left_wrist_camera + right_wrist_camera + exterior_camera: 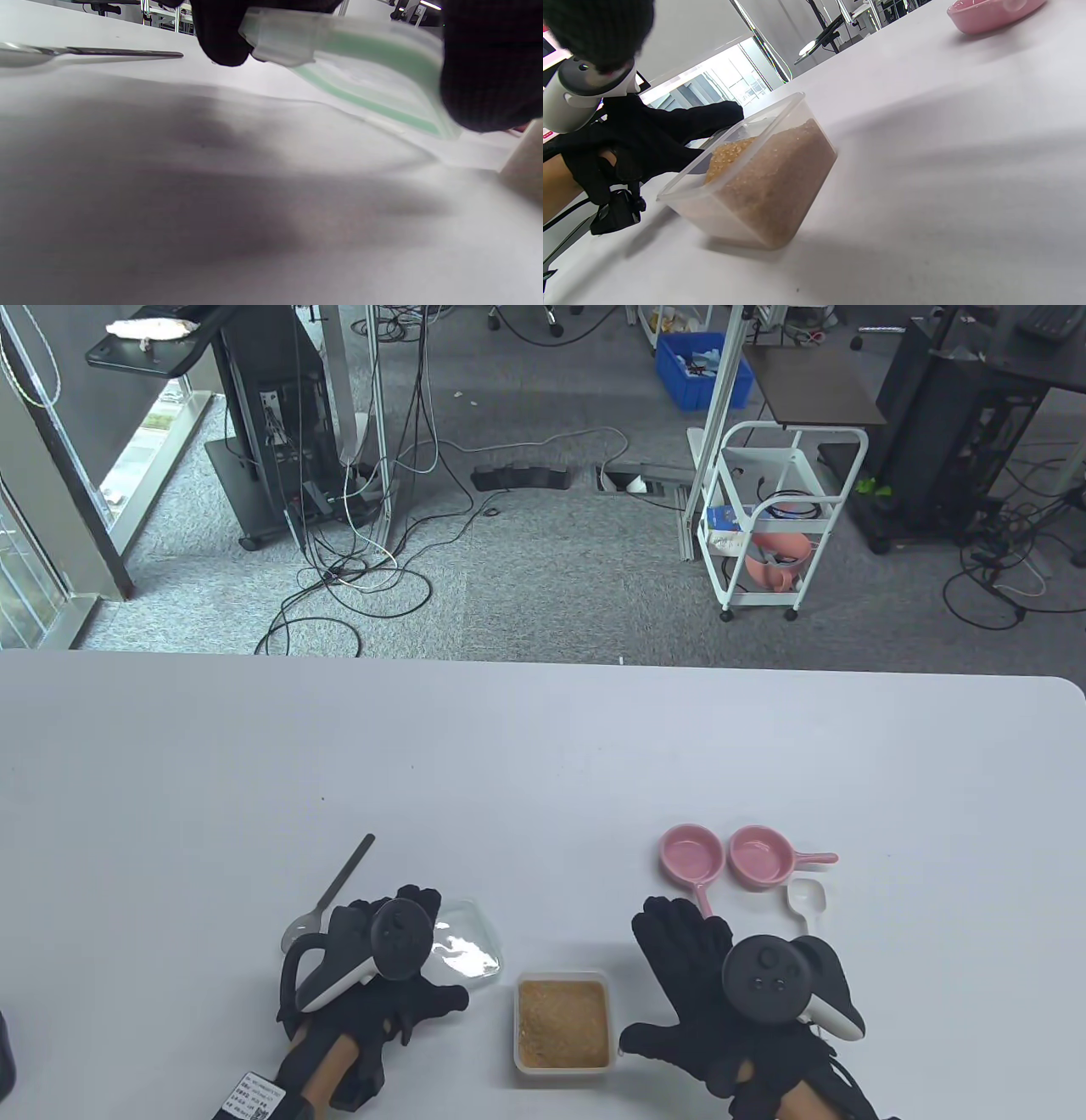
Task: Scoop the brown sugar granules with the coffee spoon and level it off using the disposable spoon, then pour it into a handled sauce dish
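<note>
A clear tub of brown sugar (pixel 564 1022) stands open near the front edge of the table, between my hands. My left hand (pixel 405 929) holds the tub's clear lid (pixel 465 948) just left of the tub. In the left wrist view the fingertips (pixel 220 38) pinch the green-sealed lid (pixel 365 63), which is tilted with its far edge on the table. The metal coffee spoon (pixel 333 891) lies left of that hand. My right hand (pixel 679 971) lies flat and open right of the tub, its thumb by the tub's wall. Two pink handled sauce dishes (pixel 691 855) (pixel 761 855) and a white disposable spoon (pixel 806 897) lie beyond it.
The white table (pixel 543 763) stretches bare behind the objects to its far edge. Past that edge are a carpeted floor with cables, a white trolley (pixel 776 517) and equipment stands. A dark object (pixel 5 1056) sits at the table's front left corner.
</note>
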`<move>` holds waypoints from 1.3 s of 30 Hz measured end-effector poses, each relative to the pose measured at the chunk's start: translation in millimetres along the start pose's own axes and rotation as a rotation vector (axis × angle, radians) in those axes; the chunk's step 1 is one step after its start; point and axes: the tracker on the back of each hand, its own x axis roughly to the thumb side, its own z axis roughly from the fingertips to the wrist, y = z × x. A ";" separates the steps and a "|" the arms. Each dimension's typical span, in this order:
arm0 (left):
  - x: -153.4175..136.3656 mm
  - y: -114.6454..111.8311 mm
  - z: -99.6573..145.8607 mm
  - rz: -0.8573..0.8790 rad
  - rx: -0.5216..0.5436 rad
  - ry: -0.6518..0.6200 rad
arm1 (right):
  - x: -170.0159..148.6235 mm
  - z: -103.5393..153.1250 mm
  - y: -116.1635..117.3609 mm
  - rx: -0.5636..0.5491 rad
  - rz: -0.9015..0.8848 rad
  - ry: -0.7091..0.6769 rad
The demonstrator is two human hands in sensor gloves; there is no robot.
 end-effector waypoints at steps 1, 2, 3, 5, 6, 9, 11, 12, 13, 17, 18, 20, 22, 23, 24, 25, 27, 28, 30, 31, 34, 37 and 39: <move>-0.2 -1.4 -0.9 0.007 -0.003 0.000 | -0.1 -0.1 0.1 0.001 0.000 0.001; -0.3 -2.3 -1.5 0.010 -0.009 0.001 | -0.1 -0.1 0.2 0.003 0.000 0.002; -0.4 -3.5 -2.0 0.007 -0.012 0.004 | -0.2 -0.1 0.3 0.004 0.000 0.003; -0.6 -6.3 -3.3 0.003 -0.024 0.008 | -0.3 -0.1 0.3 0.006 -0.001 0.005; -0.6 -8.3 -4.3 0.010 -0.030 0.005 | -0.3 -0.1 0.3 0.006 -0.002 0.005; 0.6 -12.1 -6.0 -0.007 -0.040 0.011 | -0.4 -0.2 0.6 0.009 -0.003 0.006; 1.6 -13.3 -6.4 -0.017 -0.040 0.010 | -0.3 -0.4 0.9 0.012 -0.002 0.007; 1.7 -13.6 -6.5 -0.019 -0.041 0.011 | -0.3 -0.5 1.1 0.013 -0.002 0.007; 2.0 -14.2 -6.6 -0.022 -0.043 0.012 | -0.3 -0.7 1.5 0.017 -0.001 0.009; 3.3 -17.4 -7.7 -0.058 -0.052 0.024 | -0.3 -1.2 2.4 0.026 0.001 0.012; 3.5 -17.6 -7.9 -0.058 -0.050 0.026 | -0.2 -1.2 2.3 0.026 0.000 0.013; 4.0 -18.8 -8.2 -0.071 -0.057 0.032 | -0.4 -1.1 2.0 0.024 -0.001 0.013; 4.1 -20.2 -8.6 -0.080 -0.059 0.037 | -0.5 -0.9 1.0 0.019 -0.002 0.014; 4.2 -20.7 -9.0 -0.086 -0.063 0.040 | -0.7 -0.6 0.3 0.014 -0.004 0.014; 4.2 -20.8 -9.0 -0.085 -0.065 0.040 | -0.8 -0.4 -0.1 0.012 -0.004 0.014; 4.2 -20.8 -9.0 -0.082 -0.066 0.041 | -0.9 0.3 -1.9 0.006 -0.005 0.016; 3.7 -20.8 -8.9 -0.080 -0.072 0.043 | -0.8 3.0 -8.2 -0.025 -0.006 0.020; 3.4 -20.0 -8.6 -0.077 -0.075 0.043 | -0.8 5.8 -14.6 -0.064 -0.006 0.020; 2.1 -16.6 -7.3 -0.056 -0.068 0.037 | -1.9 13.1 -27.9 -0.157 -0.021 0.025; 1.9 -13.0 -6.0 -0.027 -0.048 0.027 | -3.1 18.2 -36.6 -0.216 -0.037 0.030; 4.6 -1.4 0.0 0.031 0.001 -0.012 | -9.1 33.5 -58.7 -0.375 -0.097 0.059; 13.6 8.6 10.1 0.093 0.040 -0.087 | -20.5 52.9 -79.5 -0.513 -0.155 0.107; 21.5 11.8 16.9 0.117 0.050 -0.138 | -27.6 62.6 -88.7 -0.573 -0.163 0.141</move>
